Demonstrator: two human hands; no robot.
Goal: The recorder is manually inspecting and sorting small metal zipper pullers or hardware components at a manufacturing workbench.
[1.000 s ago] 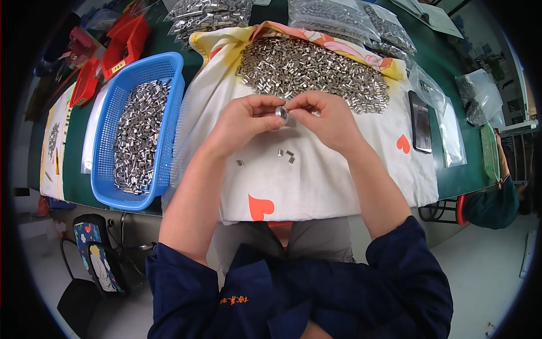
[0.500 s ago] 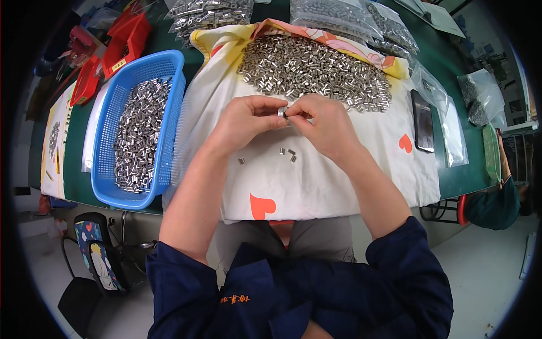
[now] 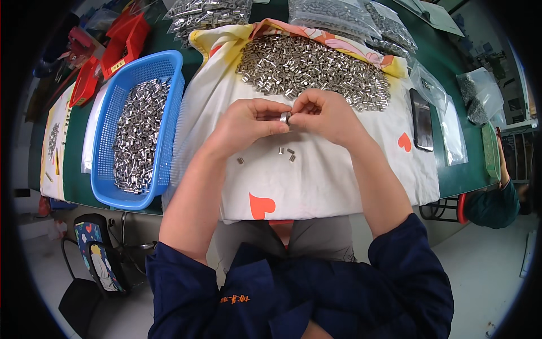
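My left hand [image 3: 243,121] pinches a short shiny metal sleeve [image 3: 284,117] between thumb and fingertips, above the white cloth [image 3: 333,186]. Against its right end, my right hand [image 3: 327,116] is closed in a pinch; whatever lies between those fingertips is too small and covered to make out. Several loose metal cylinders [image 3: 281,150] lie on the cloth just below the hands, one of them apart to the left. Beyond the hands spreads a large pile of similar small silvery cylinders [image 3: 316,68].
At left stands a blue plastic basket [image 3: 101,141] holding many metal cylinders. Red bins [image 3: 127,42] sit behind it. Bags of metal parts [image 3: 333,17] line the far edge. A dark phone [image 3: 422,121] lies at right, near clear plastic bags. Another person's arm [image 3: 501,161] shows at far right.
Both hands have shifted slightly toward me with the metal sleeve, and the right fingers have curled and turned around its end. The loose cylinders lie as before.
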